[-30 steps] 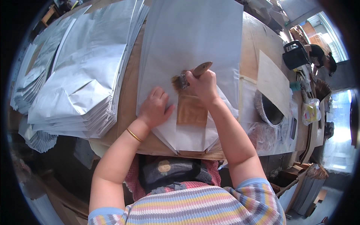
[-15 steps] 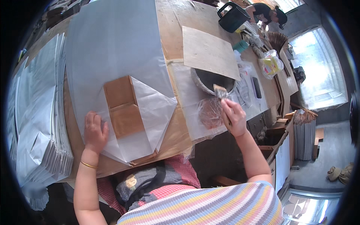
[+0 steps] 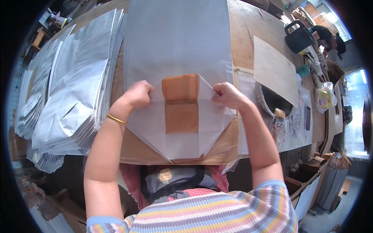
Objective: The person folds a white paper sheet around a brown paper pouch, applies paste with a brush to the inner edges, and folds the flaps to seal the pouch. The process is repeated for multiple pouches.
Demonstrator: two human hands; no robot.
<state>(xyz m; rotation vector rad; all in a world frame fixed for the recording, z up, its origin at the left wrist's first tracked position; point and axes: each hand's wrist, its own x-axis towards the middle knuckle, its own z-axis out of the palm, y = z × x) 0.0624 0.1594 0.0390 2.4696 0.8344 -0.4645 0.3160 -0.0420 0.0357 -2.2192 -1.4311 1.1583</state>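
Observation:
A large white paper bag (image 3: 178,42) lies flat before me, its near end opened into a many-sided fold with brown paper (image 3: 181,116) showing in the middle. My left hand (image 3: 139,94) is closed on the left edge of that fold, thumb and fingers pinched together. Opposite it, my right hand (image 3: 228,95) pinches the fold's right edge. A brush (image 3: 279,113) with pale bristles rests at the near rim of a dark round bowl (image 3: 272,97), its handle beside clear plastic. A thin pale board (image 3: 275,70) covers the bowl's far part.
Stacks of white paper bags (image 3: 74,85) fill the table's left side. A dark green jug (image 3: 299,37), a phone (image 3: 307,118) and a yellow plastic packet (image 3: 325,97) are at the right. Beyond the jug another person (image 3: 330,40) bends forward.
My right hand has left the brush by the bowl and come over to the fold's right edge. The left hand has gone from lying flat to pinching. The view has shifted.

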